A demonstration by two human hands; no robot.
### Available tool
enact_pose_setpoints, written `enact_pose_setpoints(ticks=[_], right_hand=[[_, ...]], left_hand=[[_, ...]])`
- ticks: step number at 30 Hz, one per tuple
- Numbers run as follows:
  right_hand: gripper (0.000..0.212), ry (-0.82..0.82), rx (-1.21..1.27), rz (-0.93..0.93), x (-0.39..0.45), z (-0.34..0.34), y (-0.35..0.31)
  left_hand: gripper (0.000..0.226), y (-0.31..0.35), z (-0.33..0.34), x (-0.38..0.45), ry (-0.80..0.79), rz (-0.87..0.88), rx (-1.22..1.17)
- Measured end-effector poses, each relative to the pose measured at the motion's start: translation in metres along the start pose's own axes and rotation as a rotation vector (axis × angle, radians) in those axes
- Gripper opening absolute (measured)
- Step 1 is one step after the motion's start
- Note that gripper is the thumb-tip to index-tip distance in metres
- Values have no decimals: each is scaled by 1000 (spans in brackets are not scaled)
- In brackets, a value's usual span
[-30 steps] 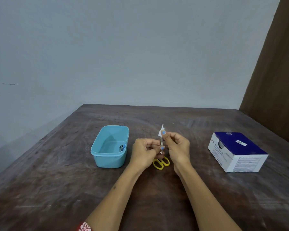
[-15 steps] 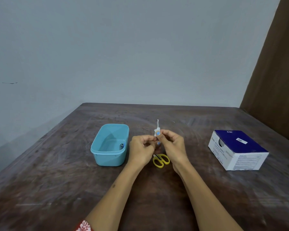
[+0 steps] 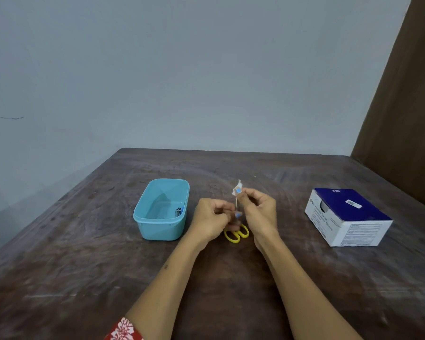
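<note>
Both hands are raised a little above the middle of the dark wooden table (image 3: 88, 266). My left hand (image 3: 211, 222) pinches the lower end of a thin metal tool (image 3: 236, 205) that stands nearly upright. My right hand (image 3: 259, 212) pinches a small crumpled white wipe (image 3: 237, 188) round the tool's upper end. What kind of tool it is cannot be made out. Yellow-handled scissors (image 3: 236, 236) lie on the table right under the hands, their blades hidden by my fingers.
A light blue plastic tub (image 3: 160, 229) stands just left of my left hand, with a few small metal items in its near right corner. A blue and white box of swabs (image 3: 349, 217) sits at the right. A brown panel rises beyond the table's right edge.
The wipe in my right hand has slid up the tool and now covers its tip, which stuck out above the wipe before. My left hand has stayed in place.
</note>
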State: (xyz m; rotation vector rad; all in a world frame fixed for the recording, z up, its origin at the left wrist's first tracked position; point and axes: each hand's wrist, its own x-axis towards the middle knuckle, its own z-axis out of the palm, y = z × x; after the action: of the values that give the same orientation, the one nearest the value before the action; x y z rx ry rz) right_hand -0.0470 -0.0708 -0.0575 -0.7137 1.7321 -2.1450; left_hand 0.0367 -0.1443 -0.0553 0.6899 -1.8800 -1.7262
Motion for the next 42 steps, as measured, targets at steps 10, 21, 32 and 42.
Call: enact_pose_setpoints(ticks=[10,21,32,42], right_hand=[[9,-17,-12,-4,-2,0,4],[15,-14,11,0,-5,0,3],[9,31,28,-21,-2,-1,3],[11,130,74,-16,3,-4,-2]], left_hand=[[16,3,1,-4,67,59,31],[17,3,4,-6,115,95,-2],[16,0,7,-5,113,74,38],[17,0,9,-6,-3,8,17]])
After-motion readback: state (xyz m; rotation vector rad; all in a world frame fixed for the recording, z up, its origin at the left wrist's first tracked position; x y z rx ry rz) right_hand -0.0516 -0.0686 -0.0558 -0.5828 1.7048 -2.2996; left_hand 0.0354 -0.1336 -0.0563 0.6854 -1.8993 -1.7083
